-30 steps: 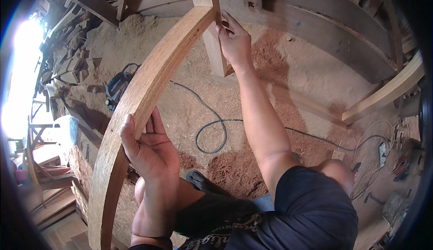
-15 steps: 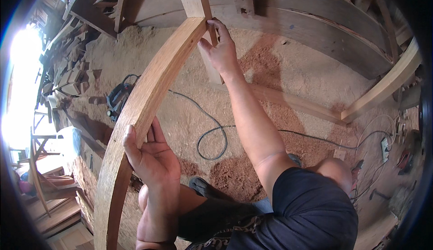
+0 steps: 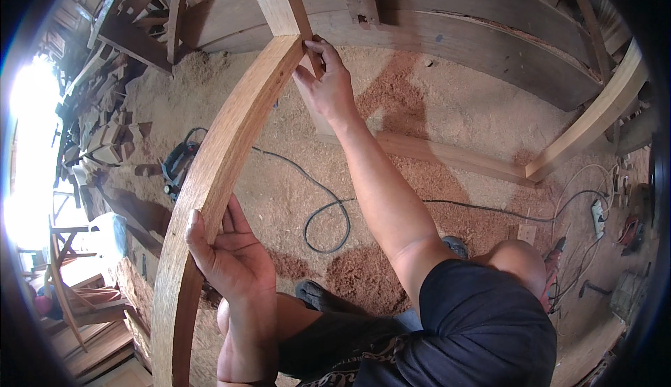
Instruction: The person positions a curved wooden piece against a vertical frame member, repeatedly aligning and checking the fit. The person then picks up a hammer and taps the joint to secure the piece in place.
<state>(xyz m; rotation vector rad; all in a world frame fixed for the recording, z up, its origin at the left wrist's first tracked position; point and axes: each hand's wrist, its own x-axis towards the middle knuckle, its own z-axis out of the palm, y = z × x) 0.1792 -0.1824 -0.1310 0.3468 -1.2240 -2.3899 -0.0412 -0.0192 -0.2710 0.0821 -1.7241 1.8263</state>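
- Workshop, seen from above: person's bare hands w/ a long, curved, light-brown wooden beam, raised over the tan, sawdust-strewn floor, toward floor's L edge.
- L hand: gripping beam approx. midway, thumb on top face, fingers round the underside.
- R hand: bent fingers at beam's far end, touching the corner w/ a straight, squared, pale wooden post; can't tell if it's pinching or just feeling.
- Progress (my judgement): beam end appears butted to post, so that meeting looks done; no fastener visible & beam's hand-supported, so securing it is prob. left.
- On floor, toward R edge: straight, pale wooden rail meets a second curved, pale wooden beam; can't tell if fixed.
- Near floor's L edge: dark handheld power tool, apart from hands; thin, black, looped cord crosses mid-floor.
- Floor's far edge: wide, grey-brown planks.
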